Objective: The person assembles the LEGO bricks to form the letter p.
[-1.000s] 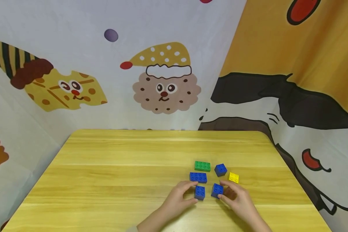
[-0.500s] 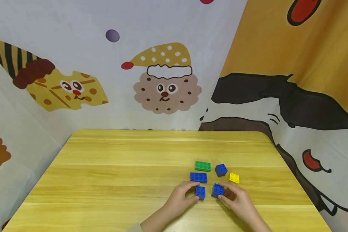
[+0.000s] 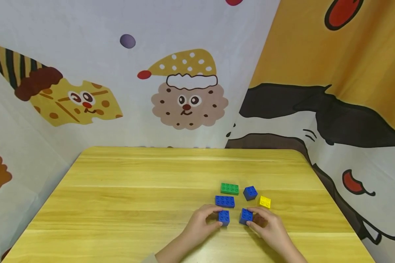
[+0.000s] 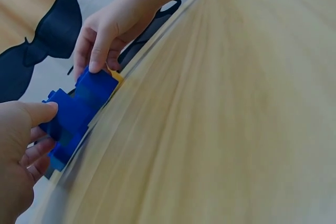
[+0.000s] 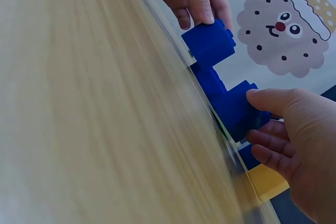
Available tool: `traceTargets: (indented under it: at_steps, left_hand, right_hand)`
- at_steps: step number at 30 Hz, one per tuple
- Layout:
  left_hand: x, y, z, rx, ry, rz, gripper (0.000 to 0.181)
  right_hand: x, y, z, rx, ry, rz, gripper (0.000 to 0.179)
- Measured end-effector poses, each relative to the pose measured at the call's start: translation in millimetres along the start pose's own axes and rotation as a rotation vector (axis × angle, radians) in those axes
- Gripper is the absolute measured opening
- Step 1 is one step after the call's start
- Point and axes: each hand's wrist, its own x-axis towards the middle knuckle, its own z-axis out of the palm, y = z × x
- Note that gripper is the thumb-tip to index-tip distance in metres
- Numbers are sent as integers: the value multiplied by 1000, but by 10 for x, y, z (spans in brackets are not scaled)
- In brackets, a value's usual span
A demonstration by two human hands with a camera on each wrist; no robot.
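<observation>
In the head view, my left hand [image 3: 200,225] pinches a blue square brick [image 3: 224,217] between thumb and fingers. To its right, my right hand [image 3: 270,225] holds a second blue square brick [image 3: 246,216] the same way. A small gap separates the two bricks, and both have their studs up. The right wrist view shows the left hand's thumb on its brick [image 5: 210,43] and the right thumb on the nearer brick [image 5: 239,109]. Whether the left brick touches the table, I cannot tell.
Behind the hands lie a long blue brick [image 3: 225,201] and a long green brick [image 3: 229,188]. A third blue square brick [image 3: 250,193] and a yellow brick [image 3: 264,202] sit behind the right hand. The wooden table [image 3: 118,204] meets a cartoon-printed curtain [image 3: 135,109].
The left thumb and fingers have come onto the left blue brick, which has then shifted slightly left, widening the gap. My right hand and its brick stay nearly still.
</observation>
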Motion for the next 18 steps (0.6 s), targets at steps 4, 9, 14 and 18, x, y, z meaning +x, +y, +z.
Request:
traceTargets:
  at_steps: [4, 9, 14, 18]
  left_hand:
    - [-23, -6, -84, -6, 12, -13, 38]
    - [-48, -11, -199, 11, 39, -26, 38]
    - [-70, -32, -313, 39, 63, -26, 40]
    - [-90, -80, -413, 54, 71, -39, 41]
  right_hand:
    - [10, -18, 0, -12, 7, -24, 45]
    - [37, -70, 0, -23, 9, -25, 44]
    - [93, -117, 14, -11, -3, -47, 44]
    - [145, -149, 42, 25, -12, -93, 44]
